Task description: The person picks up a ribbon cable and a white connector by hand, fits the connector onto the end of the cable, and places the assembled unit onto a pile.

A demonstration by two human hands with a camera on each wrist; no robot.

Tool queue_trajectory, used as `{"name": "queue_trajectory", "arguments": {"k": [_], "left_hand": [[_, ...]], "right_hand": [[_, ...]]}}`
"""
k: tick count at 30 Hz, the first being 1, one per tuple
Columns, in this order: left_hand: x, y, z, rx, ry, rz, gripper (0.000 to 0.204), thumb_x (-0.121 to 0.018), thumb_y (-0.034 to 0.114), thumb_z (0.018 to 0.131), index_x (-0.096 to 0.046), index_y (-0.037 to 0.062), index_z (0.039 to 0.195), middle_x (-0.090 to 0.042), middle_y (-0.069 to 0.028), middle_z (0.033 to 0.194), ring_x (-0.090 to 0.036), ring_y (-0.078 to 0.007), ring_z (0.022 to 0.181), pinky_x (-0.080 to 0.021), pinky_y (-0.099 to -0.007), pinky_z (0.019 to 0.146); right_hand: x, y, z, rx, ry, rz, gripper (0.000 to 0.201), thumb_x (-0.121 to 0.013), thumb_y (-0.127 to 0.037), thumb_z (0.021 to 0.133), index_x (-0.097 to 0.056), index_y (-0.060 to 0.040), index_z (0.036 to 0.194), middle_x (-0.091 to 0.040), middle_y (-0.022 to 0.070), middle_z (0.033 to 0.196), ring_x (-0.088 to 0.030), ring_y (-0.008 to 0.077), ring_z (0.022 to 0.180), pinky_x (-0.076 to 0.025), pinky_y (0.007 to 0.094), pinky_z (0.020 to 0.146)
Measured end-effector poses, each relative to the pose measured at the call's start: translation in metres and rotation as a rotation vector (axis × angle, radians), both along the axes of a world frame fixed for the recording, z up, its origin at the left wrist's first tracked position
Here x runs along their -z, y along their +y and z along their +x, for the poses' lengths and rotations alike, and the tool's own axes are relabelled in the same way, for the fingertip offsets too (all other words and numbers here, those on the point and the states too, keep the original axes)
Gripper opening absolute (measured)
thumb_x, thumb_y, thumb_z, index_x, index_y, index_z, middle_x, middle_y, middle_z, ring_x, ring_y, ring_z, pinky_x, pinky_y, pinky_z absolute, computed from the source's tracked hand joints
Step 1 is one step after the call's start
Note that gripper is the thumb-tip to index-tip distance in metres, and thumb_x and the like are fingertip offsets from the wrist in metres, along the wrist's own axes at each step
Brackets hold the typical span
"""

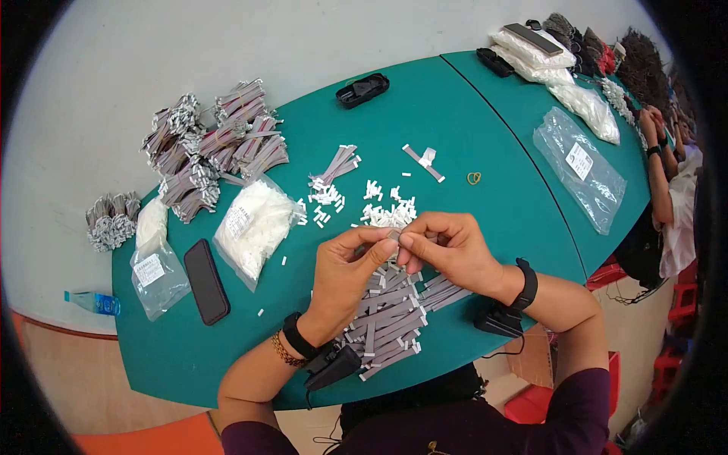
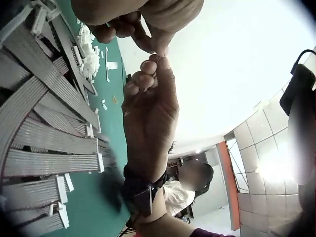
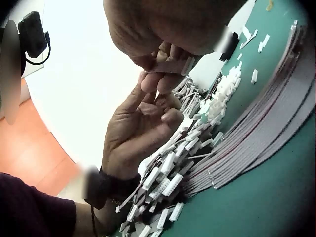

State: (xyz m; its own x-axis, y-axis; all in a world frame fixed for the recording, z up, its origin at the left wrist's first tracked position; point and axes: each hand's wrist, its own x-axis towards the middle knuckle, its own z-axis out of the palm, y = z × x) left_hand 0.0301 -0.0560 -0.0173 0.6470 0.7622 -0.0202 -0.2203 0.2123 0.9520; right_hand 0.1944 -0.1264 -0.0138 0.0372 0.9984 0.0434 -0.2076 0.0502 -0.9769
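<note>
At the near edge of the green table point(image 1: 485, 152), we see the left hand point(image 1: 345, 277) and right hand point(image 1: 451, 250) meet fingertip to fingertip above a loose heap of grey ribbon cables point(image 1: 390, 318). The thumb and fingers of both hands pinch one short ribbon cable piece point(image 3: 170, 65) at its end, where a small white connector point(image 3: 187, 63) sits; the remaining fingers curl loosely.

We judge the piece feather-light, its flat strip limp and easily kinked, the plastic connector stiff but small enough to slip. The surest hold looks to be flat across the strip just behind the connector.

Just past the hands lies a scatter of loose white connectors point(image 1: 387, 212). Farther left rest a black phone point(image 1: 206, 280) and clear bags of white parts point(image 1: 254, 227). Beyond them sit bundled cables point(image 1: 216, 144). At the far edge lies a black case point(image 1: 362, 89).
</note>
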Motion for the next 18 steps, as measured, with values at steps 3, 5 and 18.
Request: {"name": "queue_trajectory", "arguments": {"k": [3,5,18], "left_hand": [[-0.0011,-0.0001,-0.0005,-0.007,0.014,-0.022,0.017,-0.065,0.008,0.083,-0.064,-0.0008,0.098,-0.065,-0.0056,0.092,-0.057,-0.0083,0.084,-0.045,-0.0222,0.078],[0.0000,0.0002,-0.0010,-0.009,0.016,-0.044,0.018,-0.066,0.008,0.083,-0.064,-0.0013,0.098,-0.065,-0.0057,0.092,-0.057,-0.0080,0.084,-0.045,-0.0213,0.077],[0.0001,0.0002,-0.0008,-0.011,0.017,-0.091,0.015,-0.066,0.009,0.083,-0.063,-0.0015,0.093,-0.065,-0.0056,0.088,-0.058,-0.0070,0.079,-0.045,-0.0197,0.072]], "right_hand": [[-0.0001,0.0001,-0.0001,0.005,-0.005,-0.002,0.015,-0.055,-0.011,0.091,-0.061,0.0023,0.088,-0.064,0.0050,0.075,-0.059,0.0068,0.064,-0.049,0.0196,0.058],[-0.0003,0.0003,0.0003,0.006,0.010,-0.003,0.015,-0.054,-0.011,0.091,-0.061,0.0023,0.089,-0.064,0.0050,0.075,-0.059,0.0066,0.064,-0.049,0.0195,0.058],[0.0015,0.0004,-0.0005,0.007,-0.012,0.013,0.015,-0.054,-0.011,0.091,-0.060,0.0020,0.090,-0.063,0.0041,0.075,-0.058,0.0060,0.064,-0.048,0.0188,0.058]]}}
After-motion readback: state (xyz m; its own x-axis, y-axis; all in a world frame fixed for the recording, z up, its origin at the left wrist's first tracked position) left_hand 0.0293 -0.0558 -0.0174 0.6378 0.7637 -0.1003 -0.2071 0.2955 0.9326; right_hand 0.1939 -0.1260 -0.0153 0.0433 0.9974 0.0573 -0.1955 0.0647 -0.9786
